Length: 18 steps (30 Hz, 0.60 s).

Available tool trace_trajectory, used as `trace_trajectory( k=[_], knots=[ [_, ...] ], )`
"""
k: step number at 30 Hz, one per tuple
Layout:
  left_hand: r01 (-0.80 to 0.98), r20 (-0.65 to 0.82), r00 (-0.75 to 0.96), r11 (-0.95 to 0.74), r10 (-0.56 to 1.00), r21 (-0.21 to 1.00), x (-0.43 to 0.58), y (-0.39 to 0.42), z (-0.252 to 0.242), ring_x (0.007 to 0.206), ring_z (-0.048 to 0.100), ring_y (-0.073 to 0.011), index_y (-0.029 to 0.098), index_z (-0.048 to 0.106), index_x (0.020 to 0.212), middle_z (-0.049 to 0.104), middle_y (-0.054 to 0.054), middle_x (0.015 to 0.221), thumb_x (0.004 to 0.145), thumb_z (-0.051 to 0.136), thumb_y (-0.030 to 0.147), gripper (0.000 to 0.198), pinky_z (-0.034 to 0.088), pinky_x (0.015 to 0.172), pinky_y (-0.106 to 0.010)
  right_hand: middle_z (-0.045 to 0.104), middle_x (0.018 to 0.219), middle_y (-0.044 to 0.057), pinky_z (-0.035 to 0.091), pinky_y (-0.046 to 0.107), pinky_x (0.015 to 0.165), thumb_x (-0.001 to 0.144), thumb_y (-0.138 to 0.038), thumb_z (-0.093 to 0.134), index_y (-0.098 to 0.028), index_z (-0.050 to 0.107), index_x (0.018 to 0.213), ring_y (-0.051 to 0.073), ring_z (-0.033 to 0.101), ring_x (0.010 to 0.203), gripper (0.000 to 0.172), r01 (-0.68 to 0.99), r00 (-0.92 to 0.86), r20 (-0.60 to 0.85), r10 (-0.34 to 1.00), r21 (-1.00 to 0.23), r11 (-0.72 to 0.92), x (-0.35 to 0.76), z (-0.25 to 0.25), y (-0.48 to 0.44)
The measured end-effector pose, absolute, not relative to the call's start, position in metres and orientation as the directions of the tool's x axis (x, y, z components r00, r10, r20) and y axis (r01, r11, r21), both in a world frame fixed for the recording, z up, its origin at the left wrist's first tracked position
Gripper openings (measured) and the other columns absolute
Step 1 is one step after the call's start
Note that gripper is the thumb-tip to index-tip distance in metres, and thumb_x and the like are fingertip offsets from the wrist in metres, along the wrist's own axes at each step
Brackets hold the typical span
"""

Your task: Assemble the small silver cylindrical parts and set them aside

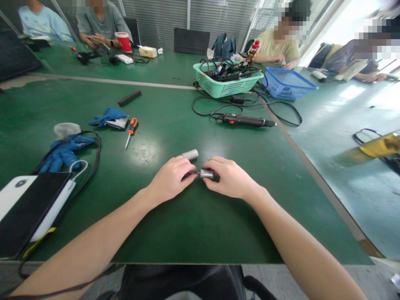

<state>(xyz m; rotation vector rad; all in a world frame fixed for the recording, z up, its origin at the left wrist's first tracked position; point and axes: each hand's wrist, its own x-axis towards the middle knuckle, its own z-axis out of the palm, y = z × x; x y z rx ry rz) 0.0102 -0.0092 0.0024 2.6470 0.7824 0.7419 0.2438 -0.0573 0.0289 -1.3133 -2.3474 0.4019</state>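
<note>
Strong light at upper right glares off the green tabletop [346, 110]; a softer sheen lies left of centre; the frame's right edge looks stretched, blurred.

On the green table [200, 225] lie a screwdriver [131, 128], blue gloves [64, 155] and a metal cylinder [191, 154].

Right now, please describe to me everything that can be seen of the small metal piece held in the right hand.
The small metal piece looks silvery, shiny, short and roughly cylindrical, with a thinner, darker part at its left end. It lies sideways, on or just above the green table; which one is unclear. The right hand grips it, covering part of its right end. The left hand is at the thin end; whether it touches the piece, I cannot tell.
</note>
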Motion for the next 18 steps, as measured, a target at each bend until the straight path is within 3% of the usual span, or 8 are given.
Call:
trace_trajectory(
  k=[18],
  knots=[
    [0.407,0.329,0.775,-0.824,0.540,0.394,0.0101,-0.0089,0.0032,0.093,0.063,-0.0218,0.019,0.063,0.090,0.067,-0.003,0.090,0.097,0.062,0.022,0.008,0.046,0.083,-0.035,0.064,0.088,0.002,0.044,0.028,0.072,0.084,-0.019,0.064,-0.020,0.066,0.098,0.016,0.058,0.078,0.014,0.699,-0.495,0.184,0.850,-0.497,0.514,0.2402,0.0240,-0.0561]
  ],
)
